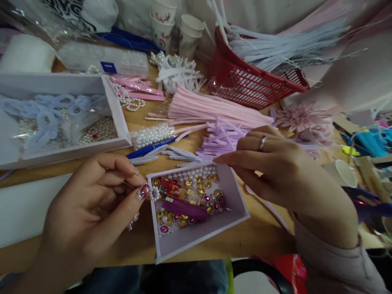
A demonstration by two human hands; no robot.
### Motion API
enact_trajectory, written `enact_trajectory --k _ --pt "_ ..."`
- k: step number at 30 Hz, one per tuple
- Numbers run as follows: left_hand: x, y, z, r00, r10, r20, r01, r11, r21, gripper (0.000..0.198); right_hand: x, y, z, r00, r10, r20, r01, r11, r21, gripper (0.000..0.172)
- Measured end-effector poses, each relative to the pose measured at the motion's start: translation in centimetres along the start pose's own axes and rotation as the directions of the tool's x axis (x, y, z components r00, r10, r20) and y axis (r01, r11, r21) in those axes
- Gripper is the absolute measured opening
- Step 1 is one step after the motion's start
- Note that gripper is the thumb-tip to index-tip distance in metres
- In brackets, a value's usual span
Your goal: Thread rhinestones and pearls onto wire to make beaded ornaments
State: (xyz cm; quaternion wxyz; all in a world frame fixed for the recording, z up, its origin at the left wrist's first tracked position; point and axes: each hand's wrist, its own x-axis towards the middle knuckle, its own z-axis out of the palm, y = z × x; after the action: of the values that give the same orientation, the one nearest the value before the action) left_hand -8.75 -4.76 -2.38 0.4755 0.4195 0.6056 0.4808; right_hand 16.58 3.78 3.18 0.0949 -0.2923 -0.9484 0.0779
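My left hand point(101, 204) pinches a small ring of white pearl beads point(154, 193) between thumb and forefinger, at the left rim of a small white box point(202, 250). A short beaded strand point(133, 221) hangs below that thumb. Over the far right corner of the box is my right hand point(263, 167), its fingertips pressed together; whatever they hold is too fine to make out. Inside the box lie loose pearls point(183, 175), gold and magenta gem buttons point(200, 185), a red lighter point(172, 189) and a purple strip-like piece point(185, 209).
A larger white box point(122, 143) with pale blue loops and beads stands left. Behind are a bag of pearls point(153, 135), a blue pen point(157, 147), pink pipe cleaners point(211, 108), purple ones point(219, 141), a red basket point(245, 87) and paper cups point(191, 34).
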Motion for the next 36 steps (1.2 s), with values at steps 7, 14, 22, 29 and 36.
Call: enact_trajectory --k 7,14,22,29,36 --pt "0.1 -0.7 -0.2 0.995 0.101 -0.009 -0.100 0.991 0.093 0.020 -0.2 0.4 0.2 0.999 -0.003 -0.043 -0.001 0.996 -0.087 0.021" --pt "0.0 -0.7 0.0 0.990 0.142 -0.017 -0.140 0.987 0.080 0.020 -0.1 0.1 -0.1 1.000 -0.005 0.027 0.006 0.999 -0.032 0.022" --pt "-0.1 -0.2 0.4 0.993 0.118 -0.024 -0.116 0.991 0.059 0.022 -0.6 -2.1 1.4 0.921 -0.013 0.390 0.032 0.999 -0.042 0.019" --pt "0.0 -0.4 0.0 0.992 0.123 0.006 -0.123 0.992 0.012 0.022 -0.9 -2.3 2.8 0.885 -0.009 0.466 0.049 0.996 -0.073 0.018" --pt "-0.2 0.2 0.7 0.994 0.106 0.014 -0.106 0.994 0.033 0.020 -0.8 -2.4 2.9 0.864 0.027 0.502 0.029 0.994 -0.103 0.017"
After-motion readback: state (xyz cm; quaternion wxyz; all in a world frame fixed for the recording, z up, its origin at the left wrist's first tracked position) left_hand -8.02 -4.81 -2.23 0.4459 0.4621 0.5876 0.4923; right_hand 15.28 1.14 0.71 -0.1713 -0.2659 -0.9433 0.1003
